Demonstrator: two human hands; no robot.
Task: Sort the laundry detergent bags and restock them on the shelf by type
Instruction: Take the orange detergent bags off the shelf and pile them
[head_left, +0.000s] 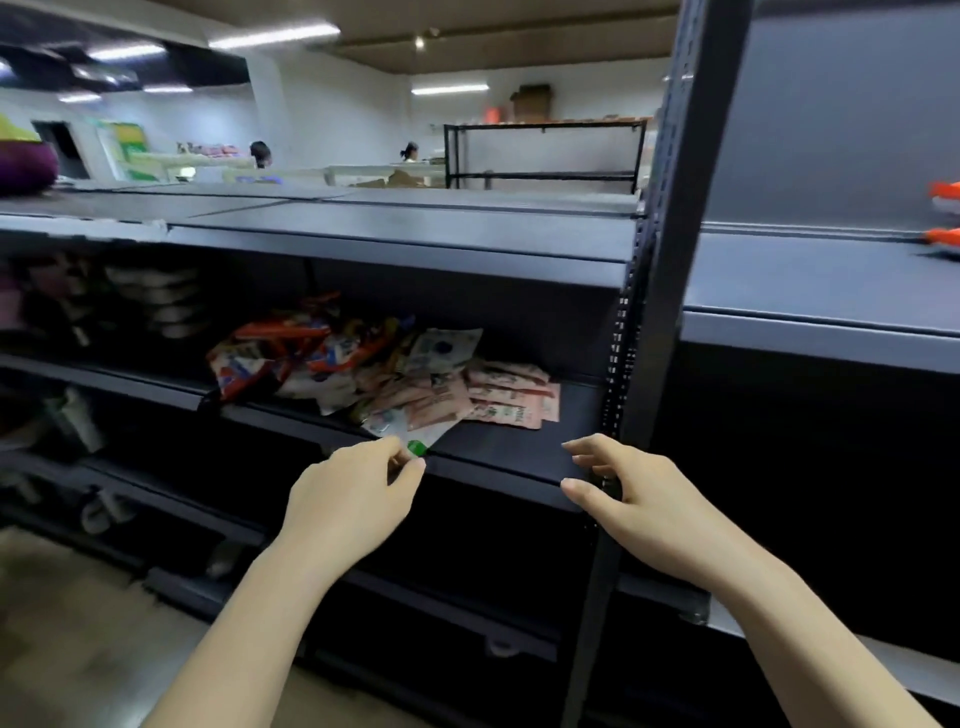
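**Pulling one bag from the mixed pile**

The left hand (358, 493) pinches a white bag (415, 434) by its corner at the shelf (519, 457) edge, probably to separate it from the pink bags (511, 397); the right hand (618, 483) hovers with fingers apart, holding nothing, likely ready to help.

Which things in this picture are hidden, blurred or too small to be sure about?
- Print on the bags, head view: motion blur, so types show only by colour.
- White bag at the shelf edge: left hand covers its corner.
- Right hand: whether it touches the shelf is unclear.
- Items at far left: dark and blurred.
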